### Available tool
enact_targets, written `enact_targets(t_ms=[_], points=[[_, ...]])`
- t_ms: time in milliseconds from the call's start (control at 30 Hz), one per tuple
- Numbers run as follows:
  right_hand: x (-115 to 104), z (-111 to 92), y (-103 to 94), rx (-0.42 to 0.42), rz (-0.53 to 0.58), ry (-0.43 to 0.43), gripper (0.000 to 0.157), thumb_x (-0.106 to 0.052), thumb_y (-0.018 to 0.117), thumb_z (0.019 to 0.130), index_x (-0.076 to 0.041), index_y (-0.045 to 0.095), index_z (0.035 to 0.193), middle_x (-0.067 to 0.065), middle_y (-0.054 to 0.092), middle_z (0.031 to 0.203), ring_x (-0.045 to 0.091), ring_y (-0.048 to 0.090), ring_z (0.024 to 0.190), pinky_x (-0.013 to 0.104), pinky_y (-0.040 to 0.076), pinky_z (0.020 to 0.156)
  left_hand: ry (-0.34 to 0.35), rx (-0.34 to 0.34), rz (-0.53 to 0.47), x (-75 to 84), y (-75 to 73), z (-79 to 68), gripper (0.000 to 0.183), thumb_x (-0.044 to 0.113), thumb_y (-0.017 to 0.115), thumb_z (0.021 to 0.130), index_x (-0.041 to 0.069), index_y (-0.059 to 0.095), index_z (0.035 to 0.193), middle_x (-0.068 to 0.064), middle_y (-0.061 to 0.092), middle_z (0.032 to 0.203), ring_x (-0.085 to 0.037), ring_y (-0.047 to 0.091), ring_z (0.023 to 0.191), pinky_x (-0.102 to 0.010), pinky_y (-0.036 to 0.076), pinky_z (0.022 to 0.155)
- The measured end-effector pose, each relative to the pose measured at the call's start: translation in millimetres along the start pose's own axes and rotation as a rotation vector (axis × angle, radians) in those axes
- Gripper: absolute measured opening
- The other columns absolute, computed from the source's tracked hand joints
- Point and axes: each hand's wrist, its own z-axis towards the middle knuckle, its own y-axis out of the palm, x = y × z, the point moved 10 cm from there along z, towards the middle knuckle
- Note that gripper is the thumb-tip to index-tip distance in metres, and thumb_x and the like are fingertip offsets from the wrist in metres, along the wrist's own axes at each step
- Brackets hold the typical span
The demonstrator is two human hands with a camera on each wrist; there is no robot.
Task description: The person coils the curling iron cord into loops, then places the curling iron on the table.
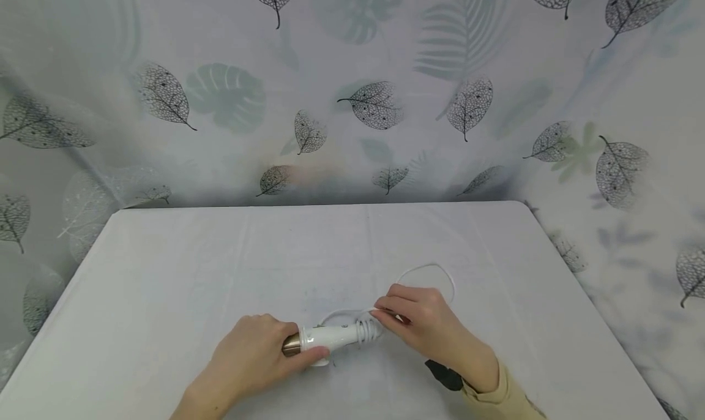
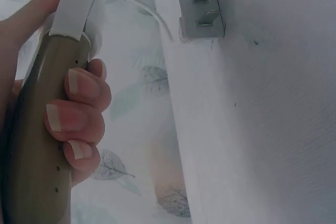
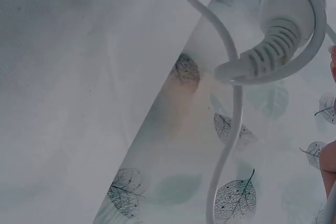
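A hair styling iron with a white handle (image 1: pixel 335 336) and a gold-brown, hole-dotted barrel (image 2: pixel 39 129) is held low over the white table. My left hand (image 1: pixel 259 349) grips the barrel, its fingers curled round it in the left wrist view. Loops of white cord (image 1: pixel 368 329) circle the handle's tail end. At that end, my right hand (image 1: pixel 423 319) pinches the cord between thumb and fingers. The right wrist view shows the ribbed cord sleeve (image 3: pixel 273 48) with cord (image 3: pixel 227 145) passing round and below it. A two-pin plug (image 2: pixel 202 14) appears in the left wrist view.
A loose loop of cord (image 1: pixel 435 264) lies on the white tabletop (image 1: pixel 220 255) beyond my right hand. Leaf-patterned sheeting (image 1: pixel 330 59) rises behind the table's back edge and along both sides. A dark piece (image 1: pixel 445 375) sits by my right wrist.
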Motion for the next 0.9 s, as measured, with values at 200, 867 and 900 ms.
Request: enact_targets(t_ms=[200, 867, 900], points=[[-0.3, 0.1, 3.7, 0.006, 0.053, 0.027, 0.006, -0.007, 0.072, 0.091, -0.01, 0.071, 0.086, -0.005, 0.062, 0.074, -0.001, 0.048, 0.058, 0.006, 0.04, 0.056, -0.052, -0.001, 0.017, -3.8, -0.1, 0.4, 0.054, 0.077, 0.057, 0.083, 0.03, 0.048, 0.057, 0.02, 0.034, 0.049, 0.001, 0.027, 0.042, -0.019, 0.024, 0.042], [5.8, -0.4, 5.1, -0.044, 0.062, 0.134, 0.012, -0.005, 0.078, 0.085, -0.011, 0.074, 0.095, -0.011, 0.06, 0.072, -0.006, 0.039, 0.057, 0.005, 0.033, 0.053, -0.247, -0.061, 0.054, -25.4, -10.0, -1.3, 0.058, 0.082, 0.054, 0.08, 0.028, 0.046, 0.059, 0.013, 0.038, 0.051, -0.004, 0.031, 0.046, -0.022, 0.026, 0.045], [7.2, -0.6, 4.8, -0.047, 0.061, 0.142, 0.012, -0.005, 0.078, 0.085, -0.011, 0.074, 0.095, -0.011, 0.06, 0.072, -0.006, 0.039, 0.058, 0.005, 0.033, 0.053, -0.247, -0.055, 0.056, -25.6, -11.4, -1.2, 0.058, 0.081, 0.054, 0.081, 0.028, 0.046, 0.059, 0.013, 0.038, 0.051, -0.005, 0.031, 0.046, -0.023, 0.026, 0.045]])
